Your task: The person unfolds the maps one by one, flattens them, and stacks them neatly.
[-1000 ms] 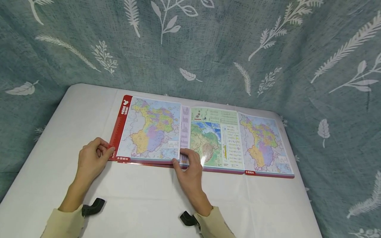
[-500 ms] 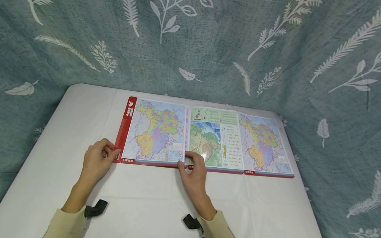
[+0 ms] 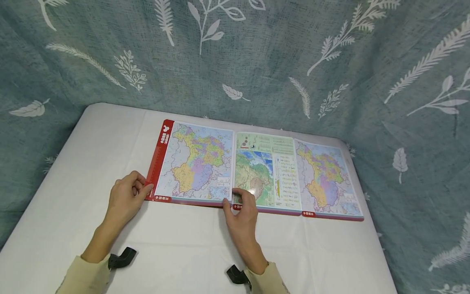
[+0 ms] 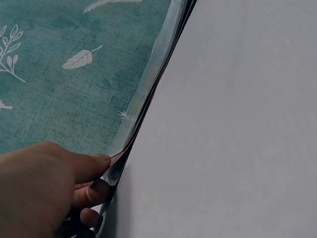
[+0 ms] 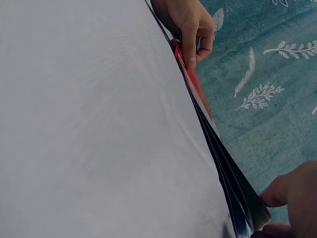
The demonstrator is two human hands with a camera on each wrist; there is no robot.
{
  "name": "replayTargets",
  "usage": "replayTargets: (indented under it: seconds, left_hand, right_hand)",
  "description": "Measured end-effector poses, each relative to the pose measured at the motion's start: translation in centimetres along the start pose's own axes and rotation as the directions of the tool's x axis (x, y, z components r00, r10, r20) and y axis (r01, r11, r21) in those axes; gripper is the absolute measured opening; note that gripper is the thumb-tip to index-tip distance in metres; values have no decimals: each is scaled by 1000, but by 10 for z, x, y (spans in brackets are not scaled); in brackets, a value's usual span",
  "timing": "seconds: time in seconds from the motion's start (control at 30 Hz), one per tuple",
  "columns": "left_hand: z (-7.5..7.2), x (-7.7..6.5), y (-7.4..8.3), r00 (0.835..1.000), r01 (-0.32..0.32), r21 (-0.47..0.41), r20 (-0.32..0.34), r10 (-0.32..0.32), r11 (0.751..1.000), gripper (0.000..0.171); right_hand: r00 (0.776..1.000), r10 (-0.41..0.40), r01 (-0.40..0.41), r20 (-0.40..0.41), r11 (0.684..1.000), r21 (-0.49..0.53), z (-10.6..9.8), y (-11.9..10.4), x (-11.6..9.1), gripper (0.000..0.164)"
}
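Observation:
A glossy map (image 3: 196,163) with a red strip down its left side lies on the table. My left hand (image 3: 126,196) pinches its near left corner between thumb and fingers; the left wrist view shows the sheet's edge (image 4: 148,94) bent up there. At the map's near right corner, my right hand (image 3: 242,212) grips the edge, thumb at the front. The right wrist view shows several stacked layers (image 5: 220,163) slightly parted beside that thumb. A green relief map panel (image 3: 255,171) and another coloured map panel (image 3: 324,179) lie flat to the right.
All of this lies on a white-covered table (image 3: 176,249). Behind and beside it hangs a green curtain (image 3: 264,53) with white leaf prints. Black devices (image 3: 123,258) sit at both wrists, by the beige sleeves.
Both hands have slid the red-striped map to the right. Its right edge now meets the green relief panel, covering the lilac strip of text that showed between them.

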State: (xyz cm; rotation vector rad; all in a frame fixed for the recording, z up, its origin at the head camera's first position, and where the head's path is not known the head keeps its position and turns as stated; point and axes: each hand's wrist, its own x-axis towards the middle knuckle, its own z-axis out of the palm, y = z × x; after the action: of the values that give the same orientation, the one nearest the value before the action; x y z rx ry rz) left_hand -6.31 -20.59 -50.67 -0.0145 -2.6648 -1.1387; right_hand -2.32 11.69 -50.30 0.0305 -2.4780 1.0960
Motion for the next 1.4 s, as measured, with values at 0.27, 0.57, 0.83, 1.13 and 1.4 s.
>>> replayTargets:
  seconds: [0.27, 0.57, 0.83, 1.13, 1.4]
  left_hand:
    - [0, 1, 0, 1000, 0, 6, 5, 0, 1000, 21]
    - [-1, 0, -3, 1000, 8, 2, 0, -8, 1000, 21]
    - [0, 1, -2, 1000, 5, -14, 11, -5, 1000, 21]
    - [1, 2, -4, 1000, -10, -32, 11, 11, 999, 22]
    - [-2, 3, -6, 999, -35, -28, 5, 35, 999, 23]
  right_hand:
    - [1000, -19, 19, -17, 1000, -14, 1, 2, 1, 37]
    - [1000, 14, -15, 17, 998, 54, 3, 1, 1, 37]
    - [996, 52, -65, 66, 977, 202, 0, 0, -4, 33]
    - [997, 74, -80, 34, 965, 251, -2, 3, -3, 31]
    - [994, 107, -110, 26, 954, 279, -12, -11, 2, 31]
